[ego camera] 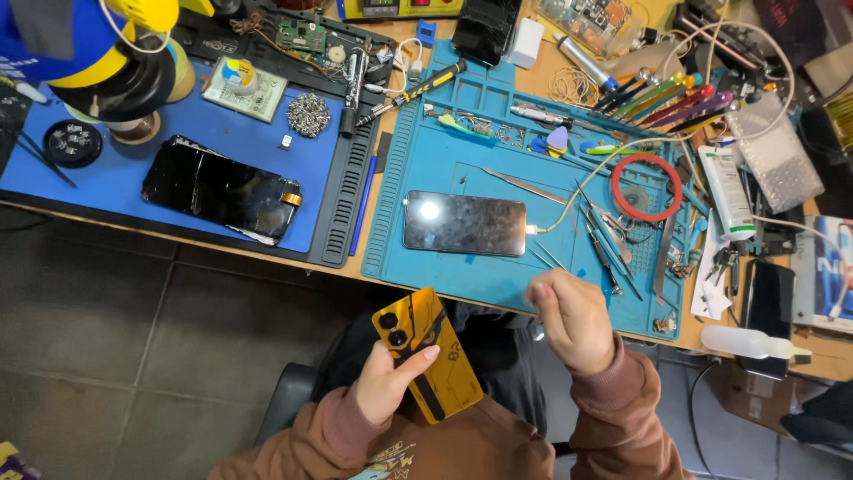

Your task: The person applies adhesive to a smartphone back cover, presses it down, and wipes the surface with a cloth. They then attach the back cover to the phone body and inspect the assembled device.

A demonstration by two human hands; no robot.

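My left hand (388, 384) holds a yellow phone (428, 353) with a black stripe and two round camera lenses, back side up, below the bench edge over my lap. My right hand (573, 317) is curled shut at the front edge of the teal work mat (462, 267); whether it pinches something small cannot be made out. On the mat lies a dark phone (465, 223), screen up, with a white cable (569, 209) plugged into its right end. Tweezers (524, 185) and several thin metal tools lie to the right of it.
A cracked black screen panel (222, 189) lies on the blue mat (311, 160) at left, beside a screw pile (308, 115). A red ring (646, 188), screwdrivers (662, 96), a white tube (727, 191) and a clear bottle (751, 342) crowd the right side. A yellow-black lamp stand (124, 62) rises far left.
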